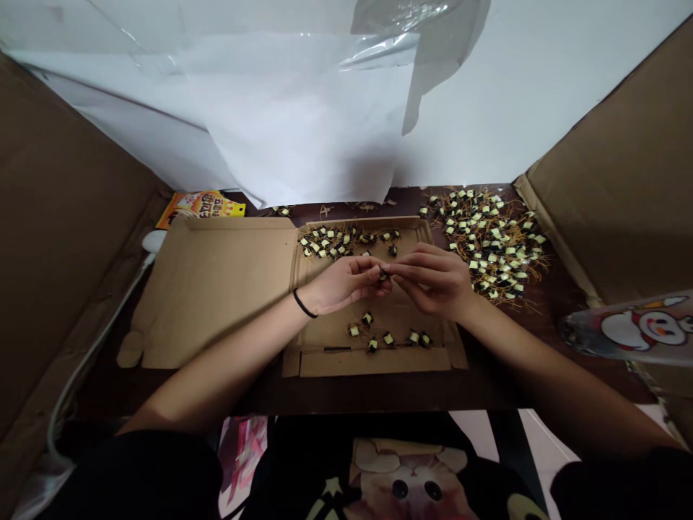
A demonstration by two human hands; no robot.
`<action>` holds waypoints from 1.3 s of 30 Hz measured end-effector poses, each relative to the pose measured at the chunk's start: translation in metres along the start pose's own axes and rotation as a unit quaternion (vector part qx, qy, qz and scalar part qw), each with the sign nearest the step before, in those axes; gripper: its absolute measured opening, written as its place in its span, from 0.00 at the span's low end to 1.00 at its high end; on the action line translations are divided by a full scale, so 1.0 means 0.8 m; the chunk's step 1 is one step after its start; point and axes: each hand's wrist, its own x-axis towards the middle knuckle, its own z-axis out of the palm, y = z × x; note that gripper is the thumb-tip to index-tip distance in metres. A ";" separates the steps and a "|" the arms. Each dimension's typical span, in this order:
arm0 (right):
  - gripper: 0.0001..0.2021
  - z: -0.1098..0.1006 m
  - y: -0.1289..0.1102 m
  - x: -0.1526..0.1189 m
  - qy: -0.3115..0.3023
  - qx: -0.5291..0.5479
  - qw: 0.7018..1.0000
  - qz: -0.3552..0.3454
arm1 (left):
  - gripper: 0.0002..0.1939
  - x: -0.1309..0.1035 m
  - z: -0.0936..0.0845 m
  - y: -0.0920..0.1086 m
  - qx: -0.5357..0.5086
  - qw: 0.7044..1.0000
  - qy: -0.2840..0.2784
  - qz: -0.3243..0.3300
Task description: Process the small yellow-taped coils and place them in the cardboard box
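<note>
Over an open cardboard box (325, 339), my two hands meet at one small coil (383, 275), a dark piece mostly hidden by fingers. My left hand (349, 283), with a black band on the wrist, pinches it between thumb and forefinger. From the other side my right hand (433, 278) has its fingertips pressed together at the coil, perhaps on its thin wires, which are too small to make out. Similar black coils with yellow tape (328, 242) lie in a cluster at the back of the box. Several more coils (388, 339) are spread near its front edge.
A large pile of coils with copper-coloured wire ends (487, 245) lies right of the box. A clear bottle with a snowman print (644, 328) juts in at the right. An orange packet (200, 206) and a white cable (97, 339) are at left. Cardboard walls flank the table.
</note>
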 end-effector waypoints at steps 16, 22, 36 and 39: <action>0.12 -0.002 0.002 -0.002 -0.019 0.043 0.998 0.044 | 0.19 0.003 0.003 -0.001 -0.004 1.000 0.010 0.025; 0.15 0.007 -0.006 0.001 0.010 0.063 0.987 0.150 | 0.17 0.004 0.006 -0.003 -0.012 0.996 0.062 0.069; 0.09 0.014 -0.002 0.000 -0.017 0.166 0.951 0.262 | 0.18 0.000 0.020 -0.011 0.125 0.969 0.159 0.139; 0.09 0.013 -0.002 0.000 -0.020 0.160 0.950 0.266 | 0.16 0.000 0.017 -0.012 0.219 0.937 0.206 0.180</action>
